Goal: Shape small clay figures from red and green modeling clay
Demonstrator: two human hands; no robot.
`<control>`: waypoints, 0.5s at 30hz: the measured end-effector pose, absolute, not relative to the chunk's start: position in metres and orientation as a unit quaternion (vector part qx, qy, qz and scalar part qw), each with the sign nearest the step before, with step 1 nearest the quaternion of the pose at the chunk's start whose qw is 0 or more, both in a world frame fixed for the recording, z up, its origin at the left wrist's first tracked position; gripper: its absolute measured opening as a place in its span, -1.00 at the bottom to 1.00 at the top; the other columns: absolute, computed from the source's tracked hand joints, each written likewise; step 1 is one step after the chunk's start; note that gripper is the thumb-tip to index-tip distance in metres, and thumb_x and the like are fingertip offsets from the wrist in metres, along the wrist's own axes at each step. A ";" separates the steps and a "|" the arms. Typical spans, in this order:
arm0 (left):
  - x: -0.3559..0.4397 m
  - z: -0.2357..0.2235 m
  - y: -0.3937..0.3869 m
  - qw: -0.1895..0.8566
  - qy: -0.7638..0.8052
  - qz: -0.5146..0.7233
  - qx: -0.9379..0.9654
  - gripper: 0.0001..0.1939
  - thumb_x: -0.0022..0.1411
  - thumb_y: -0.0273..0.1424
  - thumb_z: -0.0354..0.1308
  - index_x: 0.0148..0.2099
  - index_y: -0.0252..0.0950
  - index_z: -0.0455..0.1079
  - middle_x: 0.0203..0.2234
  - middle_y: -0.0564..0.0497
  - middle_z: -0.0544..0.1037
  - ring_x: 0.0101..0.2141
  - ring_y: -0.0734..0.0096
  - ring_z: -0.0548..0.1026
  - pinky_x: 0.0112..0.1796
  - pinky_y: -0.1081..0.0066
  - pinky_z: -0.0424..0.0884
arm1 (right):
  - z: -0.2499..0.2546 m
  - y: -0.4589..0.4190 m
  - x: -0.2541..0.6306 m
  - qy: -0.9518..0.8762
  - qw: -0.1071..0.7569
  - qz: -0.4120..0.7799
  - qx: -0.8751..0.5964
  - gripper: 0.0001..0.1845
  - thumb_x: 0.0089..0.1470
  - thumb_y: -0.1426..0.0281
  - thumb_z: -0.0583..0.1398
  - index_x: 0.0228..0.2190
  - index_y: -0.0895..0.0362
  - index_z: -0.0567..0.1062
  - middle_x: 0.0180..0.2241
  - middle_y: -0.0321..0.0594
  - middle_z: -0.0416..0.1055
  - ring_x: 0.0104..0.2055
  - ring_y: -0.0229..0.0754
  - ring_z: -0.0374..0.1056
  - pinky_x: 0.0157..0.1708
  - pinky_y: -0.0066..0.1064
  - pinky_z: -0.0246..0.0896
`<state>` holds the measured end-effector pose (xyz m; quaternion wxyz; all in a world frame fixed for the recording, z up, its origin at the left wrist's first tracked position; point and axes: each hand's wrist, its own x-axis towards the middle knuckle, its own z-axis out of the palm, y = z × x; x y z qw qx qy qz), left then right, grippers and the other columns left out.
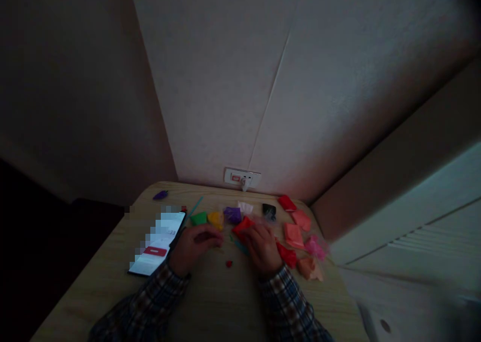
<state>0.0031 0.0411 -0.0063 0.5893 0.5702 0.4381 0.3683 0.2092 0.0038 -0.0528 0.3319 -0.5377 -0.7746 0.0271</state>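
My left hand (193,247) rests on the wooden table (112,287), fingers curled and pinched together near the middle; what they hold is too small to make out. My right hand (263,249) is closed on a red packet (242,227) of modelling clay, held just above the table. A tiny red lump (229,264) lies on the table between my wrists. Behind my hands lies a row of small clay packets: green (199,218), yellow (216,219), purple (233,215), white (245,208) and black (269,211).
A phone (158,243) with a lit screen lies left of my left hand. More red, orange and pink packets (296,232) are spread on the right. A purple piece (160,195) lies at the far left edge. A wall socket (241,177) sits behind the table.
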 end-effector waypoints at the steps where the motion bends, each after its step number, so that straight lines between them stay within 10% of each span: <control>1: 0.004 -0.006 0.041 0.585 0.440 0.374 0.570 -0.94 -0.14 -0.46 0.30 -0.52 -0.28 0.46 -0.55 0.06 0.54 -0.44 0.39 0.49 -0.33 0.44 0.44 | -0.052 0.004 0.209 -0.773 0.331 0.031 -0.541 -0.78 0.13 0.51 0.03 -0.27 0.08 0.45 -0.33 -0.20 0.46 -0.22 -0.12 0.36 -0.18 -0.25 0.13; 15: 0.003 -0.009 0.043 0.558 0.425 0.389 0.597 -0.94 -0.07 -0.41 0.28 -0.47 -0.28 0.50 -0.48 0.00 0.57 -0.38 0.35 0.50 -0.25 0.40 0.46 | -0.053 0.004 0.211 -0.768 0.334 0.042 -0.544 -0.75 0.15 0.48 -0.01 -0.31 0.13 0.47 -0.35 -0.14 0.43 -0.23 -0.10 0.33 -0.13 -0.18 0.18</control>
